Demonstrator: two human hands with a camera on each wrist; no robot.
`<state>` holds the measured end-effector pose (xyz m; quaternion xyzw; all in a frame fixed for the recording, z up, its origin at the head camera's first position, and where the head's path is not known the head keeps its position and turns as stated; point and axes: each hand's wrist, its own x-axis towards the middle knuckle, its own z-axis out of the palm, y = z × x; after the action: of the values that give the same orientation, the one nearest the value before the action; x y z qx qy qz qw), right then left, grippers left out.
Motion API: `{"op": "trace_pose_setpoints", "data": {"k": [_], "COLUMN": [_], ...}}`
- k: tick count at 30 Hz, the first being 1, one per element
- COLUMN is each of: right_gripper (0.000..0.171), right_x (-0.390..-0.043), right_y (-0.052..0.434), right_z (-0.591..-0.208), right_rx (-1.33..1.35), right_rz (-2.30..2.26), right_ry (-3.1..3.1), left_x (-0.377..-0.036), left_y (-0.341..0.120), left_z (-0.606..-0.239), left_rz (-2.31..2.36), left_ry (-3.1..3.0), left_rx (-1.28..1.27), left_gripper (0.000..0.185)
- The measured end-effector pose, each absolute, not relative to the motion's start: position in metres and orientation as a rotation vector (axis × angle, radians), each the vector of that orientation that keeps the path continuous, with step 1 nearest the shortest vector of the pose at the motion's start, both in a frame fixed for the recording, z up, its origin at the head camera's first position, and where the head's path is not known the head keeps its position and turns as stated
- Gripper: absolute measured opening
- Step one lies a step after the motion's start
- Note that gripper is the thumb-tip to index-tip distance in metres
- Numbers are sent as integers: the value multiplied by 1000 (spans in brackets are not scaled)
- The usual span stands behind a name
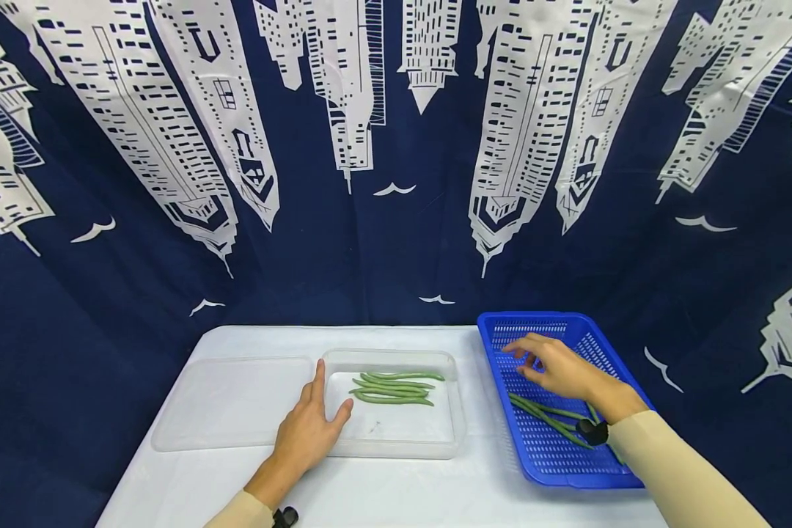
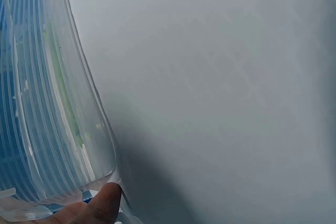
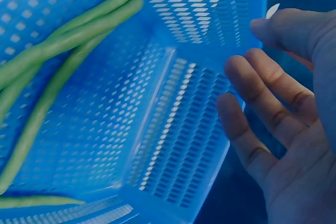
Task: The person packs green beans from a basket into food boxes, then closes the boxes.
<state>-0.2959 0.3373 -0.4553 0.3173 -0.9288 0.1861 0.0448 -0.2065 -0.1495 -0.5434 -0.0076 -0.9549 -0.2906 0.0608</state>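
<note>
A clear plastic container [image 1: 450,381] sits mid-table with several green beans [image 1: 396,387] lying in it. My left hand [image 1: 310,425] rests flat on the table against the container's left wall, fingers straight; a fingertip [image 2: 105,205] touches that clear wall [image 2: 79,119]. A blue perforated basket [image 1: 501,345] stands at the right with more green beans [image 1: 546,416] in its near half. My right hand [image 1: 554,365] hovers open inside the basket, holding nothing. In the right wrist view its fingers [image 3: 262,114] spread over the basket floor [image 3: 173,124], apart from the beans [image 3: 68,40].
A clear flat lid [image 1: 234,402] lies left of the container on the white table [image 1: 369,491]. A dark blue curtain with white skyscraper print [image 1: 396,161] hangs right behind the table. The table's edges are close on the left and right.
</note>
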Motion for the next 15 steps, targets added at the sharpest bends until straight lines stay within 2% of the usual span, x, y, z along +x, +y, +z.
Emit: {"op": "trace_pose_setpoints", "data": {"k": [15], "right_gripper": [54], "right_x": [-287], "right_y": [364], "right_z": [-487], "right_rx": [917], "right_rz": [750], "right_ry": [-3216], "left_x": [-206], "left_y": [-149], "left_z": [-543], "left_rz": [-884], "left_ry": [-2881], "left_rx": [-6], "left_gripper": [100]}}
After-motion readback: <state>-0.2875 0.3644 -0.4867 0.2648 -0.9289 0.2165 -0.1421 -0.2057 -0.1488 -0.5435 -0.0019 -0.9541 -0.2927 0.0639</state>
